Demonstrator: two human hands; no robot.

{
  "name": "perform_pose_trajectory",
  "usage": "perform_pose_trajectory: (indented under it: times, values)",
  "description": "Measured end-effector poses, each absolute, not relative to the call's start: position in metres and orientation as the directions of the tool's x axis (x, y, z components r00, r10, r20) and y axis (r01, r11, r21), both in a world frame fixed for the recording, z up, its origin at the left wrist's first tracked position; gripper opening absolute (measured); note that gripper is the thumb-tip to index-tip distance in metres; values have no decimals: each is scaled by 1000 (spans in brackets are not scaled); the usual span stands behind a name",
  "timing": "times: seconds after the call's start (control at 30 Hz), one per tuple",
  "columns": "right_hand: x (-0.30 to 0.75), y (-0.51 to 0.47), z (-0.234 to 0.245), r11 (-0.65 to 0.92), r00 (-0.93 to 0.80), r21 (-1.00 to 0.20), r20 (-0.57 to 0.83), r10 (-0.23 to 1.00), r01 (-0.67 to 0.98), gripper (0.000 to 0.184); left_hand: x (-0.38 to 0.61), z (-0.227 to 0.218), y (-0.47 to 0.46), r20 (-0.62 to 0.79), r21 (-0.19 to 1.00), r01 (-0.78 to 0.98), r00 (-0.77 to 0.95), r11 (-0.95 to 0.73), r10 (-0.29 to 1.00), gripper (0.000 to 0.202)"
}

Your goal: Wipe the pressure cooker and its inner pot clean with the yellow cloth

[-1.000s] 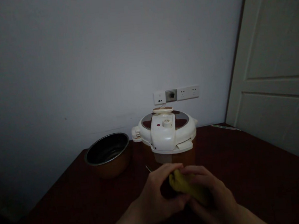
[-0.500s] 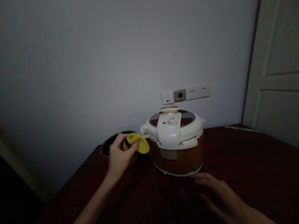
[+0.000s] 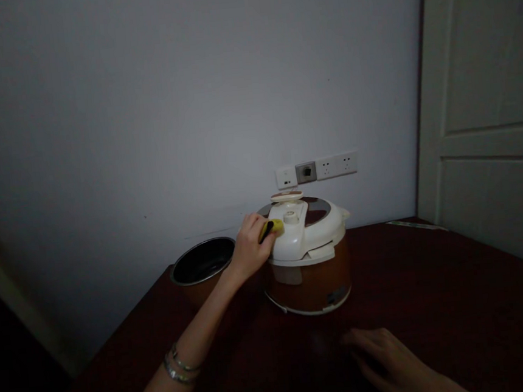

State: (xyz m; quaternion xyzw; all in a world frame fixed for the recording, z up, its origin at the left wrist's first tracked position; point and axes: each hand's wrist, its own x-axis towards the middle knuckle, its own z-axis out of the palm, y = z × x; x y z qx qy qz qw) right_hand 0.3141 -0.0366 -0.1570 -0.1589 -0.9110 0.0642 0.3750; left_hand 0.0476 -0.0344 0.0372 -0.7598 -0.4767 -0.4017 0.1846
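Yellow pad point(image 3: 276, 226) (black on one side), grasped in the left hand point(image 3: 250, 246) at the lid point(image 3: 325, 233) of a white-and-brown cooker point(image 3: 315, 283). Right hand point(image 3: 385, 353): unclenched, fingers loosely curved. Dark-lined pot point(image 3: 203, 263): on the counter point(image 3: 436, 303), left of the cooker.

In dim light, a plain pale wall point(image 3: 180, 105) bearing a row of socket plates point(image 3: 336, 164) rises behind the dark reddish counter point(image 3: 416, 292); a panelled door point(image 3: 486, 97) stands right.
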Motion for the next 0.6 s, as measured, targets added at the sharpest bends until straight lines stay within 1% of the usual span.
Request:
perform_pose_trajectory:
  times: [0.13, 0.23, 0.3, 0.37, 0.4, 0.47, 0.53, 0.6]
  values:
    - [313, -34, -159, 919, -751, -311, 539, 381, 243, 29, 43, 24, -55, 771, 57, 834, 312, -549, 555, 4]
    - [312, -34, -160, 900, -799, -354, 449, 401, 253, 26, 38, 24, -63, 743, 60, 797, 366, -601, 560, 5]
    - [312, -34, -160, 889, -811, -374, 413, 413, 263, 25, 34, 35, -60, 792, 79, 826, 288, -558, 539, 6]
    - [312, -35, -160, 884, -815, -387, 402, 418, 263, 25, 30, 51, -50, 856, 92, 870, 179, -484, 485, 6]
    - [312, -35, -159, 881, -813, -391, 402, 422, 264, 25, 29, 59, -44, 865, 84, 883, 166, -462, 474, 6]
    - [313, -36, -157, 876, -811, -400, 396, 430, 270, 24, 30, 71, -33, 811, 29, 882, 254, -471, 527, 9]
    - [313, -36, -156, 869, -814, -408, 380, 440, 279, 23, 36, 73, -28, 700, -78, 854, 415, -514, 582, 16]
    - [312, -36, -156, 863, -814, -416, 369, 449, 287, 22, 44, 67, -33, 607, -194, 828, 523, -526, 599, 24]
